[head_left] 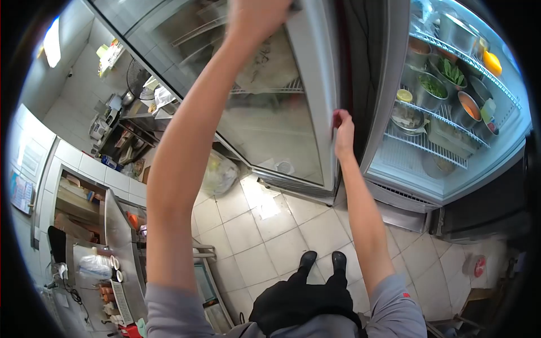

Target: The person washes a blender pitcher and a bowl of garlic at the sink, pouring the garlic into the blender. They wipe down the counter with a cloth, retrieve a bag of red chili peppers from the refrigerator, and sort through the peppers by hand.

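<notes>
A glass refrigerator door [270, 129] with a pale frame stands in front of me. Its pane shows wire shelves and blurred contents behind it. My right hand [344, 135] is at the frame's right edge, fingers curled around it. High up, my left hand [256, 17] reaches the upper part of the same door; the top of the picture cuts it off and its fingers are hidden. Right of the door is a lit refrigerator [406, 163], its interior exposed, with metal pots [431, 90] of greens and other food on wire shelves.
Pale floor tiles [265, 248] lie below, where my dark boots [307, 259] stand. A filled plastic bag [220, 174] sits left of the door. On the left are a steel counter [127, 248] and a fan [138, 79]. A tub with a red item [478, 265] is at right.
</notes>
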`<state>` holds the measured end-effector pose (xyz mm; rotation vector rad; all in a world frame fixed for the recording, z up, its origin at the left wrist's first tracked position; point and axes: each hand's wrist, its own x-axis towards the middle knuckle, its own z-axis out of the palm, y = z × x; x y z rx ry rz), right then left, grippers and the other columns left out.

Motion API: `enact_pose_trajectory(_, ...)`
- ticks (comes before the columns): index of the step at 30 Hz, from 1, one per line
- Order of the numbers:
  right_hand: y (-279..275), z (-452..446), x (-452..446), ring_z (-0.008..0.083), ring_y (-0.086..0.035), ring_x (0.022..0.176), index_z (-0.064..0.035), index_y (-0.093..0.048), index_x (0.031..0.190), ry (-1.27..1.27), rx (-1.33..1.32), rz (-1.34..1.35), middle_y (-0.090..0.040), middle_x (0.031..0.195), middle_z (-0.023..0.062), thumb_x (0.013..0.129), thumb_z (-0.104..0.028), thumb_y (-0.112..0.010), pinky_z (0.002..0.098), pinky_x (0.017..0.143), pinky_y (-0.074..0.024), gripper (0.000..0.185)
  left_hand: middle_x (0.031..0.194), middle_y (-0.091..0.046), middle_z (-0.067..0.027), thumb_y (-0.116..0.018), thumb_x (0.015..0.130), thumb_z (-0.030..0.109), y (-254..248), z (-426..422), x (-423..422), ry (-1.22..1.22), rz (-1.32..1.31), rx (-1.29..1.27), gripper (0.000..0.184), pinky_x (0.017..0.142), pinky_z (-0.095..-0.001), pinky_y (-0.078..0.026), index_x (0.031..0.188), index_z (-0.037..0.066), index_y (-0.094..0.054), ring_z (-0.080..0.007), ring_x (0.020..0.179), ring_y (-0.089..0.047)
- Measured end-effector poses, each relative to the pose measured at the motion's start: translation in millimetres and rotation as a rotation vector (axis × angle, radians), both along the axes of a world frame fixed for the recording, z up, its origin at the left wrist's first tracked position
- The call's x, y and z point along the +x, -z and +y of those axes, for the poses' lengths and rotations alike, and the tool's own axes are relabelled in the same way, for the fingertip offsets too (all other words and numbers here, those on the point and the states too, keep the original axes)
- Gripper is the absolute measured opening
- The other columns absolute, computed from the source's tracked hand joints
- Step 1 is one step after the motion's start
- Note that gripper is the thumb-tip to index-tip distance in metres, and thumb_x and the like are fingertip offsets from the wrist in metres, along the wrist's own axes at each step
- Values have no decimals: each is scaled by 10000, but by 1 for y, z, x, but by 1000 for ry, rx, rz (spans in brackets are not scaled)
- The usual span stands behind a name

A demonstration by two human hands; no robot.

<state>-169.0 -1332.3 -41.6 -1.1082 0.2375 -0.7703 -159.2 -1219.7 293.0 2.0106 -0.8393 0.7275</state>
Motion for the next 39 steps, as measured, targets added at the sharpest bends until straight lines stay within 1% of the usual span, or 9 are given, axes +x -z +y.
enact_pose_trajectory(1, -3, 11, -24, 99, -427, 655, -24, -535, 726, -47, -43, 11, -482, 676, 1, 876, -249, -337, 244, 623, -342, 335, 763, -617, -184, -590, 724, 250, 8, 17, -1, -88, -327, 202, 256, 549, -372, -441, 721, -7, -588, -252, 649, -608)
enact_pose_trajectory(2, -9, 21, -48, 94, -431, 644, -36, -524, 711, -96, -94, 15, -478, 665, 1, 881, -263, -319, 249, 627, -344, 350, 613, -557, -26, -591, 780, 206, 14, 28, -22, 124, 77, -206, 201, 436, -211, -369, 804, 6, -591, -87, 472, -475)
enact_pose_trajectory(5, 20, 45, -90, 93, -461, 619, -21, -534, 714, -388, -51, 94, -517, 660, 19, 876, -248, -372, 244, 595, -369, 322, 568, -522, -9, -593, 743, 176, 21, 85, -77, 168, 145, -466, 165, 350, -186, -321, 789, 19, -575, -72, 391, -430)
enact_pose_trajectory(7, 61, 64, -104, 84, -472, 586, -13, -552, 723, -456, -158, 255, -539, 652, 23, 865, -219, -416, 234, 538, -381, 285, 734, -538, -19, -497, 758, 226, 44, 157, -79, -34, 22, -869, 203, 454, -217, -417, 829, 39, -532, -69, 631, -518)
enact_pose_trajectory(9, 101, 75, -96, 73, -471, 553, -7, -571, 731, -548, -171, 358, -547, 641, 18, 858, -196, -434, 225, 485, -380, 266, 844, -521, -43, -430, 801, 273, 48, 225, -101, 98, -72, -861, 267, 619, -262, -454, 916, 44, -504, -130, 763, -531)
enact_pose_trajectory(20, 130, 140, -19, 180, -586, 647, -15, -628, 808, -722, -647, 701, -624, 713, 97, 803, -241, -505, 285, 611, -451, 258, 829, -539, -69, -431, 814, 247, 77, 477, -110, -419, -134, -720, 245, 612, -270, -454, 922, 37, -497, -159, 739, -545)
enact_pose_trajectory(24, -3, 160, 32, 258, -578, 695, 20, -606, 849, -522, -719, 369, -609, 773, 148, 794, -249, -562, 339, 658, -447, 278, 823, -545, -78, -431, 819, 237, 80, 515, -87, -498, -78, -687, 237, 610, -273, -454, 924, 35, -494, -169, 731, -550)
enact_pose_trajectory(29, -267, 141, 137, 300, -487, 889, -52, -554, 874, 645, -1397, -433, -532, 918, 101, 707, -103, -595, 389, 763, -402, 179, 816, -553, -90, -431, 824, 225, 72, 526, -57, -508, -32, -643, 227, 607, -277, -454, 927, 32, -491, -182, 720, -557)
enact_pose_trajectory(39, -342, 110, 207, 278, -473, 971, -80, -577, 925, 597, -1803, 206, -531, 946, 96, 697, -317, -630, 430, 792, -366, 334, 802, -570, -114, -431, 836, 201, 84, 483, -66, -489, -218, -597, 207, 600, -285, -454, 932, 25, -485, -208, 699, -570)
